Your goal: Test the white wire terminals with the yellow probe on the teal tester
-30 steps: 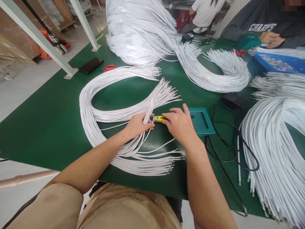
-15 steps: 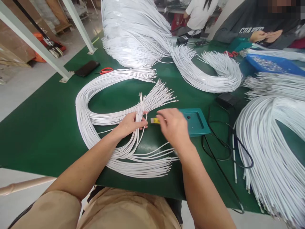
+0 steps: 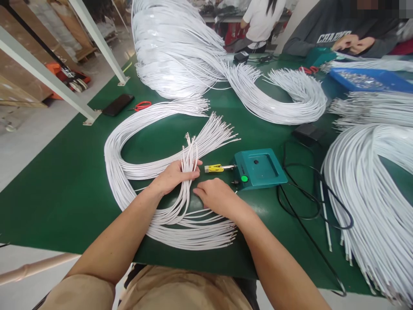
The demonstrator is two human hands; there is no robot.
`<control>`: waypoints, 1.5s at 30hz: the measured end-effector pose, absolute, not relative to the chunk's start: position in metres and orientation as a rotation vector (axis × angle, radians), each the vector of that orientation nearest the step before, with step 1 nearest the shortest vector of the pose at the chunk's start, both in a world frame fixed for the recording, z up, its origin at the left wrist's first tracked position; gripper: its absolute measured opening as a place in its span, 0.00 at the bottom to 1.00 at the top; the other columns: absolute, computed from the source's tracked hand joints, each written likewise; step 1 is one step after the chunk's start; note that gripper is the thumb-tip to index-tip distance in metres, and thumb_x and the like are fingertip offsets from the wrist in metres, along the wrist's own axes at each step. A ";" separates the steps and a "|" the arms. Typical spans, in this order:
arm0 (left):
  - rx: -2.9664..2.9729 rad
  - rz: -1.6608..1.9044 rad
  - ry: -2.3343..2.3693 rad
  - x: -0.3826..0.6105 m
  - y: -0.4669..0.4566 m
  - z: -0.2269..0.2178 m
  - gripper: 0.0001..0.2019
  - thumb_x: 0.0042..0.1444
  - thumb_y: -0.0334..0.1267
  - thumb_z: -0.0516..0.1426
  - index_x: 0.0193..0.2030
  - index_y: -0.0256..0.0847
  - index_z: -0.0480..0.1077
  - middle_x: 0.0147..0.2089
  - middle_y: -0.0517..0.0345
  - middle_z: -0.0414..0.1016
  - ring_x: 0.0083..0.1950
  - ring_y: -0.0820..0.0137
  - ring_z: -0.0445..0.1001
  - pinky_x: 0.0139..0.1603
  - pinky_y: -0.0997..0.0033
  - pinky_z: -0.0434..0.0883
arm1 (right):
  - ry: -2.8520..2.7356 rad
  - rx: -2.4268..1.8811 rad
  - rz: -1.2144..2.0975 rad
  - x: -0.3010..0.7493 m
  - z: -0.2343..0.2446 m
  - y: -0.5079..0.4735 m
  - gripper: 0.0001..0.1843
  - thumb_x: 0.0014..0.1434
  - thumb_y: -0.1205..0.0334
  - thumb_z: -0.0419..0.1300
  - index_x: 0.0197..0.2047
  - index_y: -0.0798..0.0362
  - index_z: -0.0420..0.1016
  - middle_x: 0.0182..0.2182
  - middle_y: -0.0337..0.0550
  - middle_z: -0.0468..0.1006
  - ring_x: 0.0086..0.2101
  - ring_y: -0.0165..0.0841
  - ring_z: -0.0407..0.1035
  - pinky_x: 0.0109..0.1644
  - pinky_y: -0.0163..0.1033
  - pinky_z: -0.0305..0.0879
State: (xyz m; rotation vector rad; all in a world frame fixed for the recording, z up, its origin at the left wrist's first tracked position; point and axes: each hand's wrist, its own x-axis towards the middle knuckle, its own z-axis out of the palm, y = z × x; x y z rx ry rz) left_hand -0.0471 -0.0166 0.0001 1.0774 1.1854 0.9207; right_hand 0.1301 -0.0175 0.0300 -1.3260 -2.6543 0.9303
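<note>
My left hand [image 3: 177, 175] is closed around a small bunch of white wires [image 3: 189, 162], its thumb lying across them. Their metal-tipped ends stick up above the fingers, and their lengths curve down into a larger bundle [image 3: 193, 237] on the table. Just right of that bunch is my right hand [image 3: 217, 196], fingers and thumb drawn together; whatever they hold is hidden. Beyond it stands a teal machine [image 3: 277, 165] with a green button [image 3: 244, 178] and a metal shaft, on whose end sits a yellow clip-like piece [image 3: 214, 168]. Neither hand touches this machine.
Looped white wire bundles [image 3: 112, 146] lie left, and others [image 3: 364, 181] right. A big wire heap [image 3: 174, 51] stands behind. Red scissors [image 3: 142, 106], a phone-like dark object [image 3: 118, 104], black cords [image 3: 318, 202] and a blue tray [image 3: 342, 82] share the table. A co-worker's hands [image 3: 353, 44] are across.
My right hand has drawn back from the yellow piece, toward me and left to the wires, uncovering the machine's front. My left hand keeps its hold. The view has shifted slightly.
</note>
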 end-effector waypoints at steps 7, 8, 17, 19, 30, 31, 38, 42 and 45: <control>1.156 0.816 1.276 -0.036 -0.022 0.000 0.19 0.43 0.40 0.67 0.43 0.37 0.75 0.30 0.59 0.76 0.32 0.70 0.73 0.39 0.70 0.69 | -1.809 -1.384 0.965 0.136 0.035 0.003 0.11 0.58 0.56 0.57 0.41 0.51 0.74 0.24 0.35 0.75 0.23 0.28 0.66 0.33 0.34 0.61; 1.171 0.805 1.295 -0.033 -0.023 0.000 0.18 0.42 0.40 0.67 0.41 0.36 0.75 0.30 0.59 0.76 0.32 0.70 0.73 0.38 0.69 0.69 | -1.750 -1.363 0.977 0.136 0.034 0.004 0.11 0.56 0.54 0.58 0.39 0.51 0.74 0.24 0.35 0.74 0.23 0.28 0.65 0.32 0.34 0.61; 1.010 1.057 1.088 -0.018 -0.026 0.001 0.14 0.49 0.42 0.64 0.37 0.37 0.67 0.35 0.59 0.74 0.36 0.74 0.73 0.40 0.73 0.70 | -1.401 -1.203 1.521 0.133 0.027 0.006 0.16 0.48 0.49 0.64 0.22 0.52 0.69 0.14 0.31 0.65 0.15 0.23 0.53 0.19 0.33 0.49; 1.038 1.053 1.139 -0.018 -0.026 0.001 0.14 0.47 0.40 0.65 0.35 0.38 0.65 0.30 0.63 0.71 0.29 0.78 0.68 0.33 0.76 0.66 | -1.394 -1.179 1.597 0.132 0.030 0.005 0.17 0.46 0.49 0.65 0.21 0.53 0.69 0.14 0.32 0.66 0.14 0.23 0.52 0.17 0.32 0.47; 1.078 1.038 1.270 -0.018 -0.027 0.010 0.14 0.47 0.41 0.64 0.36 0.38 0.67 0.32 0.60 0.73 0.30 0.75 0.70 0.32 0.73 0.66 | -1.257 -1.207 1.483 0.129 0.033 0.004 0.11 0.48 0.54 0.66 0.27 0.55 0.76 0.18 0.34 0.71 0.16 0.23 0.54 0.19 0.33 0.50; 1.094 1.067 1.288 -0.017 -0.027 0.010 0.13 0.47 0.41 0.64 0.35 0.38 0.67 0.33 0.60 0.73 0.31 0.74 0.70 0.35 0.73 0.67 | -1.263 -1.204 1.492 0.129 0.033 0.004 0.11 0.48 0.54 0.66 0.27 0.55 0.76 0.18 0.34 0.71 0.16 0.23 0.54 0.20 0.34 0.51; 1.055 1.171 1.282 -0.016 -0.025 0.003 0.15 0.46 0.41 0.65 0.32 0.38 0.63 0.31 0.63 0.72 0.31 0.73 0.72 0.35 0.72 0.67 | -1.225 -1.089 1.672 0.132 0.029 0.007 0.11 0.49 0.56 0.65 0.32 0.55 0.80 0.17 0.33 0.67 0.19 0.24 0.55 0.26 0.36 0.54; 1.080 1.171 1.192 -0.018 -0.027 0.003 0.13 0.49 0.39 0.63 0.34 0.39 0.61 0.29 0.63 0.71 0.31 0.74 0.73 0.34 0.73 0.67 | -1.023 -0.944 1.938 0.131 0.029 0.006 0.08 0.50 0.58 0.64 0.27 0.55 0.77 0.13 0.30 0.57 0.18 0.23 0.48 0.25 0.35 0.53; 1.099 1.149 1.159 -0.019 -0.028 0.005 0.12 0.51 0.36 0.61 0.34 0.39 0.59 0.30 0.62 0.72 0.31 0.74 0.74 0.33 0.74 0.67 | -0.955 -0.922 1.980 0.129 0.030 0.006 0.10 0.50 0.61 0.62 0.20 0.54 0.72 0.12 0.28 0.51 0.17 0.23 0.45 0.24 0.34 0.53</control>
